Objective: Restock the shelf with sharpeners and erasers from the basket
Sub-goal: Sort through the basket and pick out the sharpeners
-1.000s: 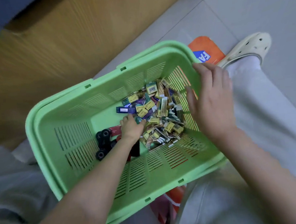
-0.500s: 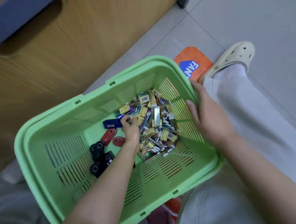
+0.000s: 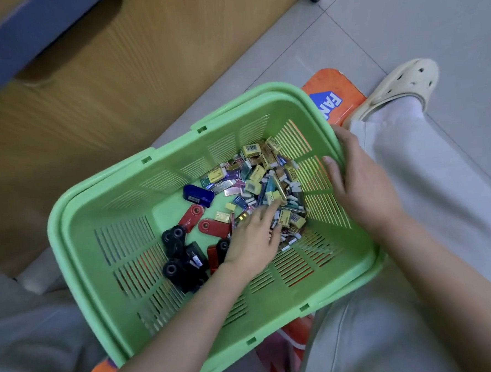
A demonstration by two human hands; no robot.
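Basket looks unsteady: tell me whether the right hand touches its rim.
Touching. Head view: the right hand grips the basket rim, thumb inside, fingers over the outside.

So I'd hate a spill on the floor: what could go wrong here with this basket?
The green slotted plastic basket looks tilted, with only the right hand gripping its rim; a slip could tip it. The left hand is spread on the loose heap of small wrapped erasers, so a grab may drop some.

1 basket (image 3: 110,200). Inside: 1 blue sharpener (image 3: 198,196), 3 red sharpeners (image 3: 193,217), about 5 overlapping black sharpeners (image 3: 174,239), erasers (image 3: 262,167) heaped beyond counting. 1 shoe (image 3: 404,81).
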